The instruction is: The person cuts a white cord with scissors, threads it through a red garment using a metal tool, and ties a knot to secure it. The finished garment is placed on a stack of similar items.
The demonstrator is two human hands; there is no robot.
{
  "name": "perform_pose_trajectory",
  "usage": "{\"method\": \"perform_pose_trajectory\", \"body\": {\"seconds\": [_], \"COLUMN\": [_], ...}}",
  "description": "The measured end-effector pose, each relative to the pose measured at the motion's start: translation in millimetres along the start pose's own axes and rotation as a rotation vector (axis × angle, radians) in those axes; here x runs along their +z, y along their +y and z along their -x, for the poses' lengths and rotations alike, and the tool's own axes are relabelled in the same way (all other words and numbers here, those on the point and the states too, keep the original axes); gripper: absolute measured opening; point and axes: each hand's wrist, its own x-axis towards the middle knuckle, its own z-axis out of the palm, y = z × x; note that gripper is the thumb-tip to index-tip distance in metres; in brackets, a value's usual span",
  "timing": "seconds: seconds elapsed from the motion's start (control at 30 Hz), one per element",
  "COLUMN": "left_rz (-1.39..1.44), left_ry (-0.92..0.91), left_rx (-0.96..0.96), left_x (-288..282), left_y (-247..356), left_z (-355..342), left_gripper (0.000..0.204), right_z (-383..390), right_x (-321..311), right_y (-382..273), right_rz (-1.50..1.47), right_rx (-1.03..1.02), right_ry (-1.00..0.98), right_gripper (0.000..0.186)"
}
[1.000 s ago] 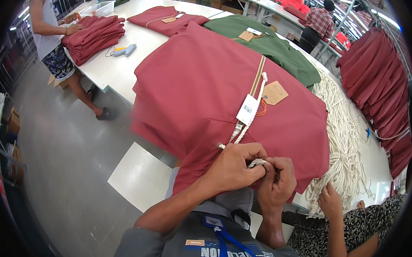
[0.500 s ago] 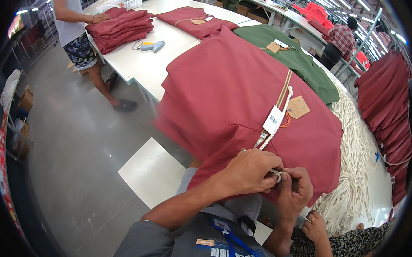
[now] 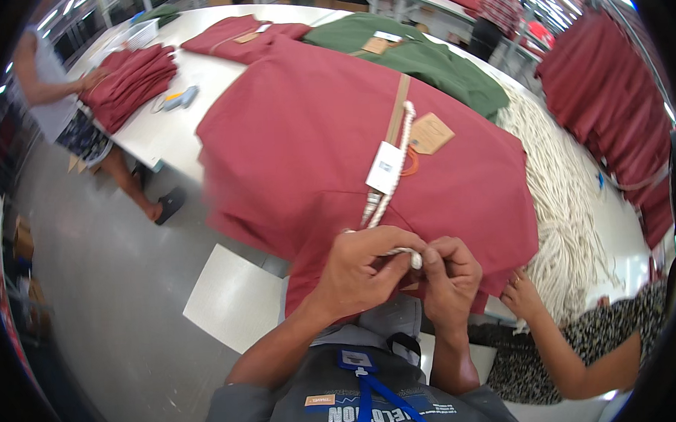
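Observation:
A maroon garment (image 3: 290,145) with a zip is spread over the near table edge and my lap. A white twisted cord (image 3: 407,125) runs along its zip, beside a white label (image 3: 384,168) and a brown card tag (image 3: 432,134) on an orange string. Over the garment's near edge, my left hand (image 3: 367,266) is closed on the cord. My right hand (image 3: 452,278) pinches the cord's end from the other side, with thumb and fingers together. A pale knot or loop shows between the two hands; its exact form is too small to tell.
A co-worker's hand (image 3: 520,297) touches the garment's right edge. Loose white cords (image 3: 557,224) lie beyond it. A green garment (image 3: 422,60), stacked maroon garments (image 3: 132,84) and a grey glue gun (image 3: 181,98) are on the table (image 3: 194,25). Another person (image 3: 53,88) stands far left.
The view has shifted, so the garment sits further left. The cord end between my hands shows more plainly. The co-worker's hand has reached up to the garment's edge.

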Motion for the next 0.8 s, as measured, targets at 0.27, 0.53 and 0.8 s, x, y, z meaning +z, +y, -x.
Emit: {"method": "perform_pose_trajectory", "body": {"seconds": [0.27, 0.53, 0.8], "left_rz": [0.052, 0.021, 0.081], "left_ry": [0.112, 0.163, 0.336], "left_rx": [-0.176, -0.111, -0.101], "left_x": [12, 15, 31], "left_y": [-4, -12, -17], "left_z": [1, -1, 2], "left_gripper": [0.014, 0.008, 0.006], "right_z": [3, 1, 0], "right_x": [0, 4, -1], "right_y": [1, 10, 20], "right_rz": [0.109, 0.017, 0.121], "right_rx": [0.014, -0.004, 0.041], "right_ry": [-0.01, -0.026, -0.036], "right_gripper": [0.008, 0.014, 0.008]}}
